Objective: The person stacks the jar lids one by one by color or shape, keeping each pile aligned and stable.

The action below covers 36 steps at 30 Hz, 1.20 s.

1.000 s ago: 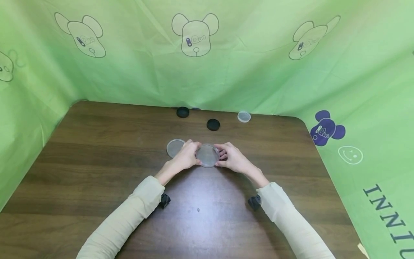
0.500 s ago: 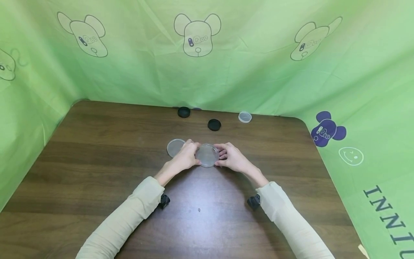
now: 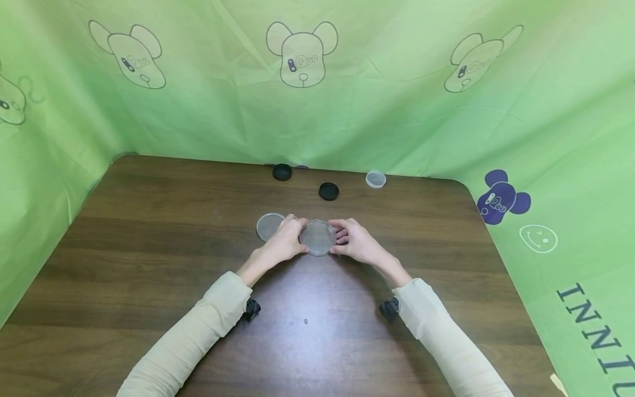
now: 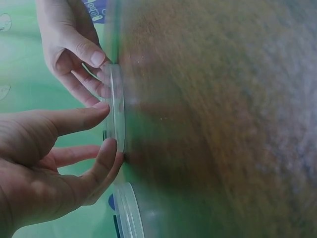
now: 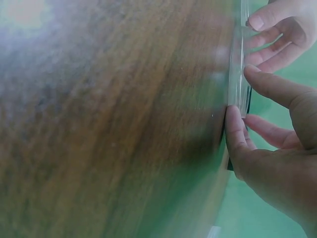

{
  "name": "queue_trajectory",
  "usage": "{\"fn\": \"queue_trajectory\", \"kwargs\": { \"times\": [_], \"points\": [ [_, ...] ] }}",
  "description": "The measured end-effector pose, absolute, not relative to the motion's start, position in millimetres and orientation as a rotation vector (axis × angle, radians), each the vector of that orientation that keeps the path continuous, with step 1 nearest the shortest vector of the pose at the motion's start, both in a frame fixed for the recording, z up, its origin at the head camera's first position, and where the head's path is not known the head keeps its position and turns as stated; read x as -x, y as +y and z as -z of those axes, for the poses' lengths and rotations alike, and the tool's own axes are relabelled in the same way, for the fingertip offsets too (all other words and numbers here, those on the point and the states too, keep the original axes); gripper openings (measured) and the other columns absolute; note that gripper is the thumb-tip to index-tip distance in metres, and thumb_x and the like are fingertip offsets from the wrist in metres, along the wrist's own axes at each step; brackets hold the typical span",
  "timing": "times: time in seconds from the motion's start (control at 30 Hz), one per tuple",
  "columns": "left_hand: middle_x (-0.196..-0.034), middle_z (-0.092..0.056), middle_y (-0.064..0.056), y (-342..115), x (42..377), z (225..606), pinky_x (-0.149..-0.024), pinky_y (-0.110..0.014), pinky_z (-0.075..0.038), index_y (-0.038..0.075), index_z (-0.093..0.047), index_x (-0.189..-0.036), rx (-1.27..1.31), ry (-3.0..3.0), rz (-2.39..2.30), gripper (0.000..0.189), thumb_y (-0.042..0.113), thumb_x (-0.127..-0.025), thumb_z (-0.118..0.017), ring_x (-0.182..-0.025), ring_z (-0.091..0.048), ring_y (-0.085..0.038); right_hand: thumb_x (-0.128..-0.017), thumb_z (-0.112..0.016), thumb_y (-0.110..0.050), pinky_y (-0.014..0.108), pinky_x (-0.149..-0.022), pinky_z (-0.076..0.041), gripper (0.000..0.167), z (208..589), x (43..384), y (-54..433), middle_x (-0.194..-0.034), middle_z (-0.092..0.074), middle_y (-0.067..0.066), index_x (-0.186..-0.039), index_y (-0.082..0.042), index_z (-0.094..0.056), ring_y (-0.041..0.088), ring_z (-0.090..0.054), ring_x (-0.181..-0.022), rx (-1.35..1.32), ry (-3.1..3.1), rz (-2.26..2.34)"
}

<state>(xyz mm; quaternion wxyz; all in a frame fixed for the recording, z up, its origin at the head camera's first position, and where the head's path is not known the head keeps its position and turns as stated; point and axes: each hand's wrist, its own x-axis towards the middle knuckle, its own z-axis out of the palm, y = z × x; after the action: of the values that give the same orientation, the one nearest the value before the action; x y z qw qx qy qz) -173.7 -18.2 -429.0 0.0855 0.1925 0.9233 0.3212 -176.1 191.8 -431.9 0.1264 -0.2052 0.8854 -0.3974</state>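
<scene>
A clear round petri dish [image 3: 317,239] lies flat in the middle of the wooden table, between both hands. My left hand [image 3: 284,240] grips its left edge with thumb and fingers. On the opposite edge, the thumb and fingers of my right hand [image 3: 361,242] hold the rim. Seen side-on in the left wrist view, the dish [image 4: 116,99] is shallow and sits low over the tabletop. A second clear dish [image 3: 268,225] rests just left, partly hidden behind the left hand.
Two small black round lids [image 3: 328,191] and a small translucent round lid [image 3: 375,179] lie near the table's far edge. Green curtains [image 3: 208,110] printed with bear heads close in the back and sides. A tiny dark speck [image 3: 305,321] marks the table [image 3: 124,248] nearer the front.
</scene>
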Motion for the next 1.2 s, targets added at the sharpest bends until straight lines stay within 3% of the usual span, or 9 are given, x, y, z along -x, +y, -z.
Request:
{"fn": "queue_trajectory", "kwargs": {
  "times": [0.27, 0.53, 0.73, 1.2],
  "points": [
    [-0.120, -0.058, -0.021, -23.1, 167.5, 424.8, -0.093, -0.042, -0.047, -0.007, -0.056, -0.128, -0.605, 2.749, -1.054, 0.056, 0.005, -0.078, -0.079, -0.112, -0.053, -0.031, -0.077, -0.075, 0.006, 0.031, -0.083, -0.054, 0.063, 432.2, 174.7, 192.1, -0.113, -0.048, 0.028, -0.132, 0.013, -0.046, 0.035, -0.059, -0.097, 0.594, 2.571, 1.189],
    [-0.108, -0.059, -0.020, -43.2, 165.4, 423.9, -0.076, -0.031, -0.052, -0.006, -0.061, -0.120, -0.643, 2.738, -1.254, 0.045, 0.001, -0.079, -0.077, -0.092, -0.059, -0.027, -0.081, -0.073, 0.005, 0.037, -0.086, -0.053, 0.062, 432.3, 172.6, 192.7, -0.114, -0.048, 0.028, -0.134, 0.014, -0.043, 0.036, -0.059, -0.099, 0.584, 2.563, 1.211],
    [-0.109, -0.060, -0.024, -70.9, 172.7, 421.2, -0.080, -0.033, -0.054, -0.007, -0.060, -0.121, -0.578, 2.713, -1.436, 0.044, -0.001, -0.079, -0.075, -0.093, -0.063, -0.031, -0.082, -0.073, 0.002, 0.043, -0.089, -0.050, 0.062, 429.5, 171.4, 191.4, -0.115, -0.049, 0.028, -0.135, 0.012, -0.043, 0.038, -0.057, -0.101, 0.568, 2.611, 1.215],
    [-0.125, -0.056, -0.025, -136.3, 176.7, 424.5, -0.087, -0.042, -0.052, -0.006, -0.054, -0.129, -0.327, 2.673, -1.533, 0.054, -0.004, -0.080, -0.074, -0.106, -0.060, -0.037, -0.078, -0.074, 0.008, 0.038, -0.094, -0.049, 0.059, 417.2, 176.0, 159.0, -0.119, -0.046, 0.027, -0.132, 0.008, -0.051, 0.041, -0.056, -0.105, 0.574, 2.697, 1.415]
  ]
}}
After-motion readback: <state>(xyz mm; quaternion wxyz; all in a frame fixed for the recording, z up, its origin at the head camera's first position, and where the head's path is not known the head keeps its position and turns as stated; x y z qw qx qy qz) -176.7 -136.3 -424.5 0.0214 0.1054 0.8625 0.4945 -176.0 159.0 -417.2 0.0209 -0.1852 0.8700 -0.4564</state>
